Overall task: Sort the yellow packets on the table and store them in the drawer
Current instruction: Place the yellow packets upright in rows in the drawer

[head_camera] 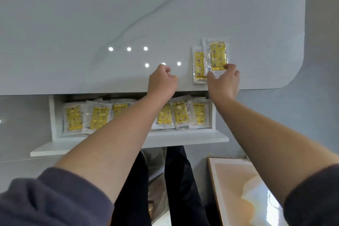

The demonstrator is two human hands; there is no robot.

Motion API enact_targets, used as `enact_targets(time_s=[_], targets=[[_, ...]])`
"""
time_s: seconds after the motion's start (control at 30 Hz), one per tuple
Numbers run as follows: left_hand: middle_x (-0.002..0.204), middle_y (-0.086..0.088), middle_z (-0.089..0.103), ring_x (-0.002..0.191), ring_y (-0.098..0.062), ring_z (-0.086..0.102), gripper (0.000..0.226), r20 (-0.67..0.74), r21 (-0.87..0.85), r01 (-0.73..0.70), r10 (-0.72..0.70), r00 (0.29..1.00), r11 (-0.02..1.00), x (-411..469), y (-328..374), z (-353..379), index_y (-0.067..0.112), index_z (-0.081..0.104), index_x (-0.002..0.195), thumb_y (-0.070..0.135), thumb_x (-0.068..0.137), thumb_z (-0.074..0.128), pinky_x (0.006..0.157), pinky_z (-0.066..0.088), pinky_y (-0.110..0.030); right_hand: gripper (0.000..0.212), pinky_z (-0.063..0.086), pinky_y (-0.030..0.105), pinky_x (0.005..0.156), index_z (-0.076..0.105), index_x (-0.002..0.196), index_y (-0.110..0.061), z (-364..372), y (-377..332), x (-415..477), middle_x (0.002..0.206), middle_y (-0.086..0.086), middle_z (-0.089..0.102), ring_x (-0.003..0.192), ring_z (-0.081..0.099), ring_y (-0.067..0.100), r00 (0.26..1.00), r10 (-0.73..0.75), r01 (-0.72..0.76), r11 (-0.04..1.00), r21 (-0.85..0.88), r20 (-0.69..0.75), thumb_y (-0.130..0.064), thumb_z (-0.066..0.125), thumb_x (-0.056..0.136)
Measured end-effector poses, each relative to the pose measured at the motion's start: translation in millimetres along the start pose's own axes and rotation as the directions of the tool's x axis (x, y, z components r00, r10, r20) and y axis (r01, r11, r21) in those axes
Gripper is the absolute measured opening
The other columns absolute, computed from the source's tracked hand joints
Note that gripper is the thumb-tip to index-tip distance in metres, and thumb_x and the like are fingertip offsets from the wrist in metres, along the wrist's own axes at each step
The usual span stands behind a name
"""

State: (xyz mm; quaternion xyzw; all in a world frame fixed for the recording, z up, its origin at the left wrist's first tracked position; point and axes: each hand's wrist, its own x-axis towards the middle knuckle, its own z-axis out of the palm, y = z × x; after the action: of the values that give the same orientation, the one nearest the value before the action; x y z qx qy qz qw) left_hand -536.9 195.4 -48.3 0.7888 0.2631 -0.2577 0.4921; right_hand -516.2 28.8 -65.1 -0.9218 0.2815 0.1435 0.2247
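yellow packets (217, 57) on table (91, 33), right hand (224, 82) touching, drawer (55, 115) open

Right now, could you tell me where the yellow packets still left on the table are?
In the head view, the two packets lie overlapped on the table at its right near edge, above the open drawer, at the right hand.

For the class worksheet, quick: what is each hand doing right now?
Left hand: loosely closed over the table, holding nothing visible.
Right hand: open, fingers on the top yellow packet.
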Motion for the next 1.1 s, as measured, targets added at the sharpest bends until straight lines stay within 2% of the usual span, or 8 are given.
enact_targets(time_s=[0.1,0.23,0.4,0.5,0.6,0.73,0.9,1.1], targets=[[0.126,0.0,0.055,0.106,-0.015,0.054,0.037,-0.003,-0.131,0.161,-0.163,0.987,0.978,22.7,26.8,32.1,0.013,0.05,0.129,0.013,0.092,0.05,0.077,0.041,-0.022,0.071,0.041,0.05,0.1,0.036,0.136,-0.018,-4.1,-4.4,44.0,0.133,0.005,0.046,0.122,0.047,0.027,0.991,0.105,-0.107,0.994,0.007,0.085,-0.051,0.066,0.08],[0.085,-0.005,0.061,0.083,-0.018,0.063,0.01,-0.085,-0.058,0.203,-0.208,0.974,0.977,51.0,40.0,69.3,0.008,0.062,0.091,0.014,0.086,0.056,0.047,0.03,-0.018,0.075,0.042,0.049,0.098,0.04,0.123,-0.018,-4.1,-4.7,78.3,0.122,0.002,0.053,0.113,0.054,0.026,0.977,0.116,-0.109,0.993,-0.044,0.178,-0.058,0.074,0.068],[0.071,0.002,0.051,0.062,-0.017,0.053,0.02,-0.087,0.072,0.201,-0.194,0.977,0.977,63.9,46.1,89.5,0.012,0.052,0.081,0.026,0.087,0.065,0.045,0.027,-0.024,0.032,0.053,0.031,0.072,0.052,0.077,-0.023,-7.0,0.0,95.1,0.076,-0.006,0.057,0.08,0.061,0.017,0.952,0.098,-0.095,0.995,-0.024,0.289,-0.044,0.075,0.073],[0.07,0.001,0.049,0.061,-0.015,0.046,0.03,-0.077,0.128,0.178,-0.169,0.983,0.976,59.6,37.6,89.9,0.015,0.046,0.072,0.03,0.088,0.067,0.049,0.031,-0.024,0.018,0.041,0.022,0.053,0.059,0.081,-0.023,-9.0,9.5,89.7,0.076,-0.01,0.06,0.072,0.057,0.011,0.948,-0.01,-0.004,0.999,0.046,0.319,-0.037,0.071,0.081],[0.069,0.0,0.054,0.062,-0.015,0.05,0.032,-0.044,0.173,0.1,-0.094,0.995,0.98,43.5,21.2,73.1,0.016,0.046,0.07,0.033,0.089,0.066,0.054,0.037,-0.024,0.018,0.038,0.023,0.053,0.059,0.097,-0.015,-13.6,23.9,73.3,0.083,-0.006,0.06,0.07,0.054,0.01,0.928,-0.1,0.077,0.994,0.077,0.359,-0.033,0.06,0.091],[0.075,-0.009,0.064,0.072,-0.026,0.065,0.028,0.087,0.224,0.0,-0.02,0.996,0.975,15.1,-25.7,31.4,0.013,0.05,0.073,0.03,0.089,0.067,0.067,0.051,-0.036,0.018,0.038,0.022,0.054,0.058,0.081,-0.013,-18.5,45.3,33.0,0.067,-0.005,0.053,0.057,0.046,0.009,0.823,-0.169,0.082,0.98,0.181,0.542,-0.026,0.059,0.094],[0.063,-0.012,0.059,0.074,-0.038,0.065,0.033,0.094,0.315,0.125,-0.162,0.982,0.941,-18.7,-109.9,-34.6,0.011,0.045,0.069,0.027,0.089,0.067,0.057,0.043,-0.032,0.023,0.053,0.024,0.073,0.066,0.109,-0.019,5.7,66.4,-30.8,0.093,-0.007,0.071,0.083,0.067,0.007,0.608,-0.132,-0.003,0.986,0.169,0.783,-0.023,0.07,0.087],[0.082,-0.015,0.067,0.075,-0.035,0.066,0.026,-0.069,0.292,0.249,-0.239,0.969,0.924,-30.6,-182.7,-97.8,0.009,0.052,0.073,0.024,0.089,0.067,0.068,0.05,-0.039,0.009,0.054,0.038,0.086,0.064,0.1,-0.016,55.9,51.3,-80.7,0.095,0.004,0.067,0.089,0.063,0.021,0.586,0.073,-0.207,0.976,0.061,0.807,-0.02,0.062,0.093]])
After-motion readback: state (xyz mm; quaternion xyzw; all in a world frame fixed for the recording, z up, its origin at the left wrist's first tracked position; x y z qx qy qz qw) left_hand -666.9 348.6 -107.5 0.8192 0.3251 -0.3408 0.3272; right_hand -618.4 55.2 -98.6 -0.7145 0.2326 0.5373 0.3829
